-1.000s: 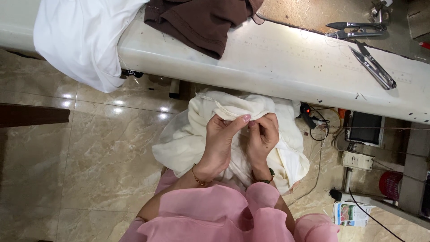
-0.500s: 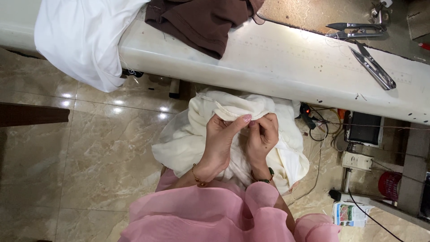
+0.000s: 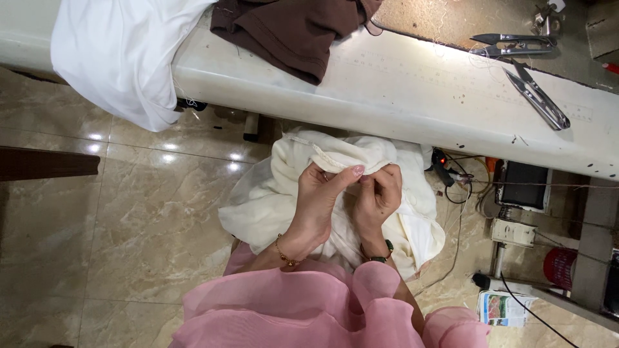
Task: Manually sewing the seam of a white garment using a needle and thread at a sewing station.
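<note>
Left hand and right hand pinch the cream garment together below the white table.

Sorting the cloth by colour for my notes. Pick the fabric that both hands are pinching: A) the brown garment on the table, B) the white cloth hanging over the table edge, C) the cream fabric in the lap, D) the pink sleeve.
C: the left hand and the right hand meet on a fold of the cream fabric, while the brown garment and the white cloth lie untouched on the table.
</note>
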